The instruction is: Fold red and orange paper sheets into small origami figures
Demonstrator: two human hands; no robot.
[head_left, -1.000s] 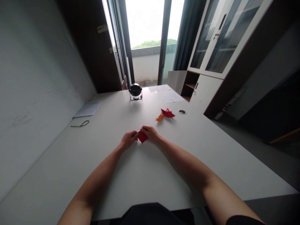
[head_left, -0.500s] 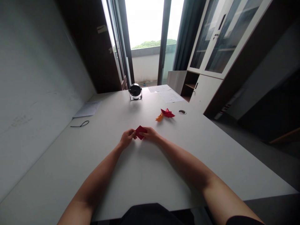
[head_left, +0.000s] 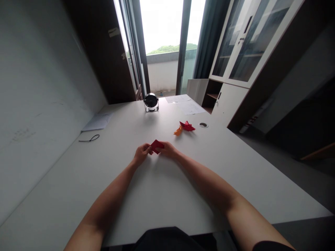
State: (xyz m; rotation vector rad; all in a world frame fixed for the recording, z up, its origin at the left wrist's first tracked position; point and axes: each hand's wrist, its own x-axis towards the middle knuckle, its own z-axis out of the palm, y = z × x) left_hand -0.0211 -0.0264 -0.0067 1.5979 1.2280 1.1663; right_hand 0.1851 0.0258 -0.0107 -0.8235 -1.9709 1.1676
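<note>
Between my hands is a small folded piece of red paper (head_left: pixel 156 144), a diamond shape with one corner pointing away from me. My left hand (head_left: pixel 142 152) pinches its left corner between thumb and fingers. On the other side my right hand (head_left: pixel 166 149) grips the right part, its thumb lying over the face of the paper. Just beyond, to the right, lie a folded red paper figure (head_left: pixel 187 126) and a smaller orange paper figure (head_left: pixel 178 131), close together. The underside of the held paper is hidden.
On the white table (head_left: pixel 162 195) a small round black fan-like device (head_left: pixel 151 101) stands at the back. Paper sheets lie at back right (head_left: pixel 192 106) and left (head_left: pixel 97 122). A black cable tie (head_left: pixel 90 138) is at left, and a cable hole (head_left: pixel 203 125) at right.
The red paper has tilted slightly between my fingers, its lower corner now a little higher. Both hands stay in nearly the same place and keep hold of it.
</note>
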